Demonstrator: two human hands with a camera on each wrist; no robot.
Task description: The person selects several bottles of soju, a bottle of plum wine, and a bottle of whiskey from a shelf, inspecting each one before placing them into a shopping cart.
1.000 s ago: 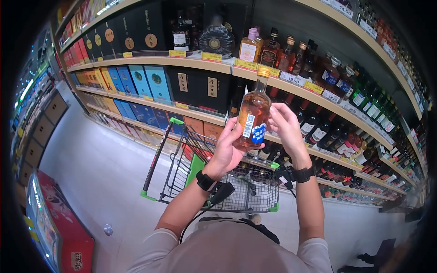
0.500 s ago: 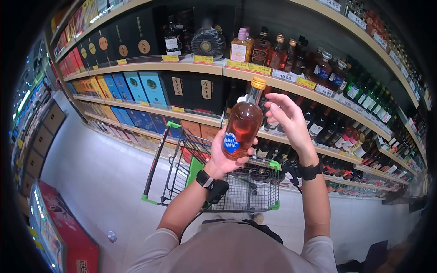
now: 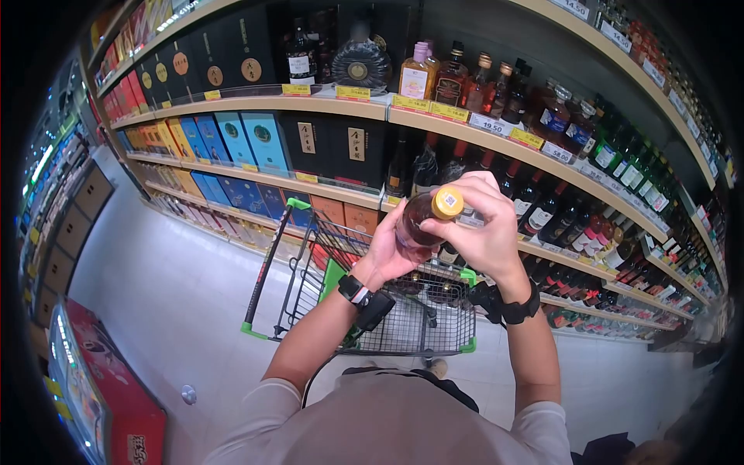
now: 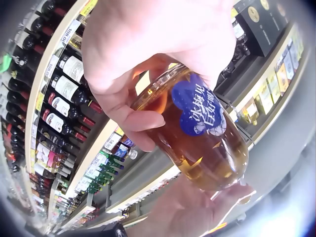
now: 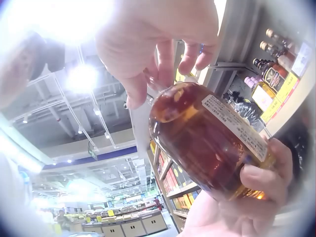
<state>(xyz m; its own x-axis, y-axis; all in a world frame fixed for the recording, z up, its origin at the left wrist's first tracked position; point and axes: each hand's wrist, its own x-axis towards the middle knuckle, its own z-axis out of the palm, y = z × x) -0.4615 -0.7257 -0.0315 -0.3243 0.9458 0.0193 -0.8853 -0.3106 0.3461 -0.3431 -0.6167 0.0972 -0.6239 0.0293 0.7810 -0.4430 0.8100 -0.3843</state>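
Note:
An amber bottle [image 3: 417, 222] with a yellow cap [image 3: 448, 201] is tipped so that its cap faces the head camera. The left hand [image 3: 389, 249] grips its body; in the left wrist view the fingers of that hand [image 4: 148, 64] curl round the glass beside a blue label [image 4: 200, 111]. Thumb and fingers of the right hand [image 3: 487, 232] are at the neck, just below the cap. The right wrist view shows a white text label [image 5: 236, 127] on the bottle [image 5: 197, 143], with the right hand [image 5: 160, 44] above its shoulder.
A wire shopping cart [image 3: 418, 325] with green corners stands below the hands. Beyond it, shelves [image 3: 325, 108] carry boxes and bottles, curving off to the right. A red display case [image 3: 116, 387] stands at the lower left.
The bottle has turned in the left hand and tipped, bringing its cap towards the head camera. The right hand, apart from the bottle half a second ago, has come in to its neck.

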